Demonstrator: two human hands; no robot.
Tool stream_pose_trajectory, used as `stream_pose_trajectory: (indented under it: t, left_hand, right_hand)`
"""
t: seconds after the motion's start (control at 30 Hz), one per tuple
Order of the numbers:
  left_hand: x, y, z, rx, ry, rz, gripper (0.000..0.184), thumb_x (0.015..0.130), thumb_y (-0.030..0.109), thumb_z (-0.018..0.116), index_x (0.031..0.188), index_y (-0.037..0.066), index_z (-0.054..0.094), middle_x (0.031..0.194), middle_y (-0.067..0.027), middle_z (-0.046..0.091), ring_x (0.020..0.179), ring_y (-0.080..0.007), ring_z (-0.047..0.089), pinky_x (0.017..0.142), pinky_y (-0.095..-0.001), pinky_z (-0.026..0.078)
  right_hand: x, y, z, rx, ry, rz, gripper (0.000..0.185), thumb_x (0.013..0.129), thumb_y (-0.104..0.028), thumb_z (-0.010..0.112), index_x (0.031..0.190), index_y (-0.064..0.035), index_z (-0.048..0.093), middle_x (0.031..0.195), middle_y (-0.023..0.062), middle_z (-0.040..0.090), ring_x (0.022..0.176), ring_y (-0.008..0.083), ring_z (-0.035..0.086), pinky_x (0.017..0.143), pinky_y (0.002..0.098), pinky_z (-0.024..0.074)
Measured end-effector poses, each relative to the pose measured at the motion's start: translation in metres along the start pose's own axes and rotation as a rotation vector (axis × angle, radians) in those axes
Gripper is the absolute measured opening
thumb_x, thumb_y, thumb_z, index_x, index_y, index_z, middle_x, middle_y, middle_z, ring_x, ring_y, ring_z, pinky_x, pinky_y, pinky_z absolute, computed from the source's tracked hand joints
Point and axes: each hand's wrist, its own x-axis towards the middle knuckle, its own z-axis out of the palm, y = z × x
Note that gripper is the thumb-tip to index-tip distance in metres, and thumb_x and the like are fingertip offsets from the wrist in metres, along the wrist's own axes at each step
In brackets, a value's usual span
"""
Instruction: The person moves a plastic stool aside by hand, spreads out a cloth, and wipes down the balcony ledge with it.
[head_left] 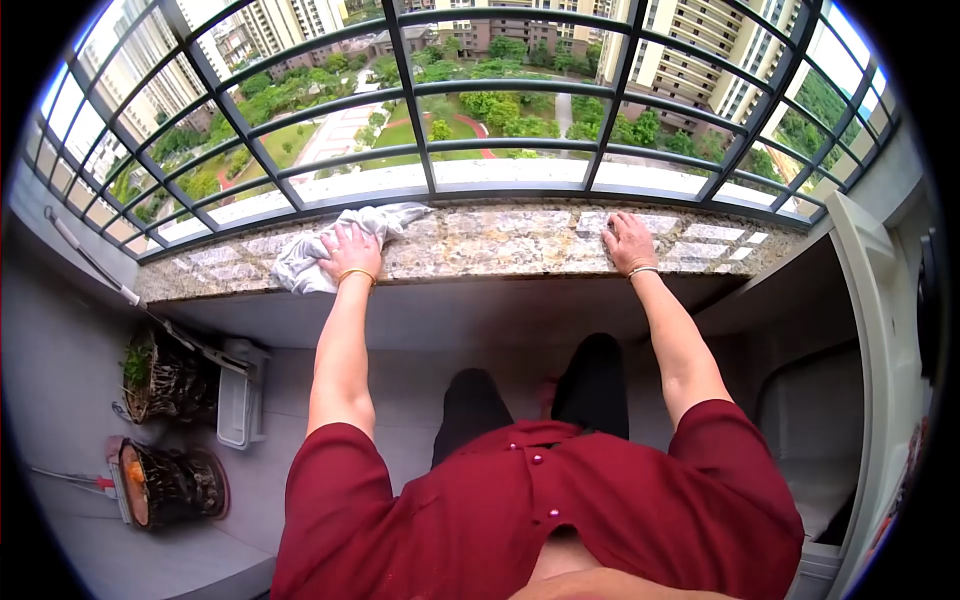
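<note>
A crumpled white-grey cloth (pixel 303 266) lies on the speckled stone sill (pixel 480 240), its far end trailing right toward the grille. My left hand (pixel 352 253) holds it down against the stone, fingers spread over the bunched fabric; a gold-coloured bangle circles that wrist. Farther right along the sill rests my right hand (pixel 630 243), empty, its fingers slightly bent and touching the stone. A thin band sits on the right wrist. Both arms reach forward, well apart from each other.
A dark metal grille (pixel 425 150) rises behind the sill. On the floor at left are a potted plant (pixel 135 370), a dark ridged pot (pixel 165 485) and a pale plastic bin (pixel 240 405). A light-coloured frame (pixel 862 330) stands at right.
</note>
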Motion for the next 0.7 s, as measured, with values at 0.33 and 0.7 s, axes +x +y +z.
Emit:
stream_pose_trajectory:
  t: [0.33,0.7]
  left_hand:
    - [-0.086,0.096,-0.008,-0.177,-0.072,0.396,0.056,0.087,0.048,0.039,0.137,0.021,0.036,0.149,-0.0060,0.017,0.137,-0.0349,0.008,0.103,-0.0626,0.012]
    - [-0.081,0.163,-0.011,-0.257,-0.226,0.897,0.059,0.083,0.051,0.047,0.134,0.025,0.038,0.148,-0.0021,0.021,0.138,-0.0295,0.009,0.104,-0.0604,0.013]
  right_hand:
    - [-0.003,-0.005,0.005,-0.054,0.087,0.024,0.033,0.080,-0.031,0.057,0.104,-0.0091,0.057,0.108,0.0067,0.056,0.105,0.0257,0.049,0.089,0.0397,0.0390]
    - [-0.004,-0.003,0.004,-0.032,0.066,0.026,0.031,0.083,-0.034,0.052,0.102,-0.0099,0.058,0.107,0.0066,0.056,0.106,0.0258,0.049,0.089,0.0406,0.0390]
